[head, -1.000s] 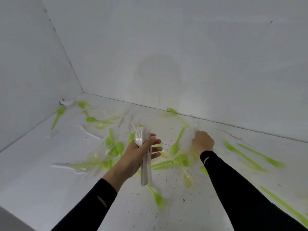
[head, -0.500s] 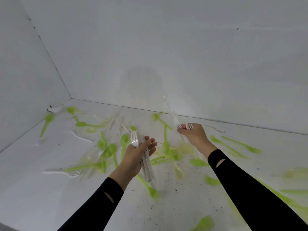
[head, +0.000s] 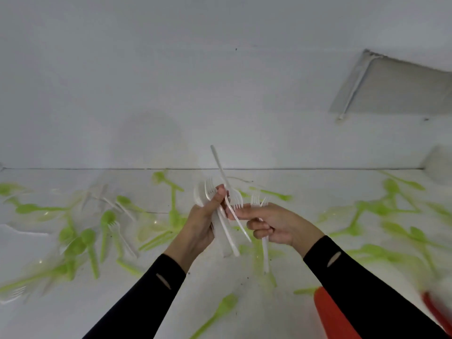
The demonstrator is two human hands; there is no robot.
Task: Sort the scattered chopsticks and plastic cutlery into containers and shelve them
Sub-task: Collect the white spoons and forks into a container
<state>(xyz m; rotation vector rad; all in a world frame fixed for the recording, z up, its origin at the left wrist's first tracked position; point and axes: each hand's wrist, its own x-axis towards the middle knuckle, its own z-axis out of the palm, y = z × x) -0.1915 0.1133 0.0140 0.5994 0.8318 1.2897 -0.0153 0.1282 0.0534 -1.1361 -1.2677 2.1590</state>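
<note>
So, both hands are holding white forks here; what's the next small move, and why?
Probably tuck the forks in the right hand into the bundle in the left hand, first turning the fork whose handle sticks up. Both hands grip white forks, close together, and that one lies reversed.

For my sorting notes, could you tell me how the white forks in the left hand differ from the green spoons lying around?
The white forks have tines; the green spoons have oval bowls. The forks are bunched, tines up, in the left hand; the spoons lie scattered flat, pointing many ways. Both are plastic cutlery.
</note>
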